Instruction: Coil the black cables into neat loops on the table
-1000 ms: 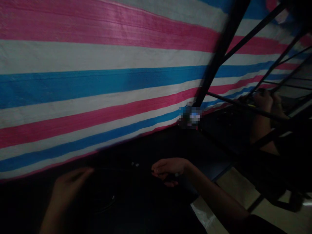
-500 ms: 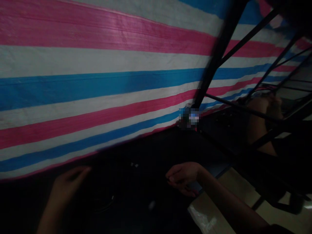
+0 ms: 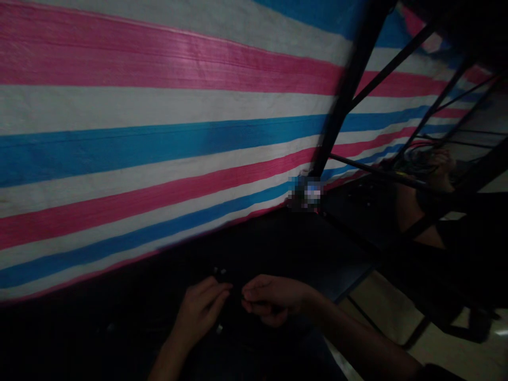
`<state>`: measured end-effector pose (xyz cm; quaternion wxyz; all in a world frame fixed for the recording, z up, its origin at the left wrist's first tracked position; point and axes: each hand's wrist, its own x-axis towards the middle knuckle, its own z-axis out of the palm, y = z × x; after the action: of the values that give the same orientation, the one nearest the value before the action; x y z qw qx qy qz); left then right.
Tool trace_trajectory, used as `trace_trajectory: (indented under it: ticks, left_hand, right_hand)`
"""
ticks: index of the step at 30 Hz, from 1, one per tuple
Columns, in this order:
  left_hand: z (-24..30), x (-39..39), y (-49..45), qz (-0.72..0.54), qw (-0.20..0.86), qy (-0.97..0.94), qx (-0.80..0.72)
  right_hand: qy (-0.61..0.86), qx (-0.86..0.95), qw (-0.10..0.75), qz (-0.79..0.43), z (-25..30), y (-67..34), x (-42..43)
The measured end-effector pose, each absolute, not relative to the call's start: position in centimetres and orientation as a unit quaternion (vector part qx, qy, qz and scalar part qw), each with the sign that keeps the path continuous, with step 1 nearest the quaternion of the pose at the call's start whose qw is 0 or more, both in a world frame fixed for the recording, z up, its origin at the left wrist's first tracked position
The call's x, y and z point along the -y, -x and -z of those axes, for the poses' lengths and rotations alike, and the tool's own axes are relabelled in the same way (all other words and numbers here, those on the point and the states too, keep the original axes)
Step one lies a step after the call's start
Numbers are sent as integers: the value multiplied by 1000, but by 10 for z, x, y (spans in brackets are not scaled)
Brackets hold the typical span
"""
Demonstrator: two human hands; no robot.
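My left hand (image 3: 203,302) is closed in a pinch low in the middle of the view, its fingertips pointing right. Facing it across a small gap is my right hand (image 3: 274,297), its fingers curled and pressed together. Whatever either hand holds is lost in the dark. A small pale piece (image 3: 219,329) shows just below the left fingers; I cannot tell whether it hangs from that hand. Two tiny whitish bits (image 3: 219,271) lie just beyond the left fingertips on the black tabletop (image 3: 270,243).
Behind the table hangs a striped pink, white and blue sheet (image 3: 159,148). A black metal frame (image 3: 337,100) rises on the right, with a blurred-out object (image 3: 305,193) at its foot. Beyond it, another person's forearm (image 3: 413,211) and hands are beside a bundle of cables (image 3: 418,159).
My left hand has moved right, close to my right hand. The right hand has shifted slightly left, its fingers more gathered. The other person's hands have moved slightly by the cables.
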<state>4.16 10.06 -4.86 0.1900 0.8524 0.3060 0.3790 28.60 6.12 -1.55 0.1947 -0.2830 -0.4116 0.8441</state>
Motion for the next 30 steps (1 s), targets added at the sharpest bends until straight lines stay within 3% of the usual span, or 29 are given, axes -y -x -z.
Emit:
trace_trajectory:
  ticks: [9, 16, 30]
  left_hand:
    - [49, -134, 14, -413, 161, -790, -424]
    - [56, -142, 47, -408, 214, -677, -574]
    - [63, -112, -41, -251, 230, -857, -387]
  right_hand:
    - [342, 373, 186, -843, 30, -299, -52]
    - [362, 363, 154, -845, 25, -321, -37]
    - [410, 410, 175, -795, 43, -299, -48]
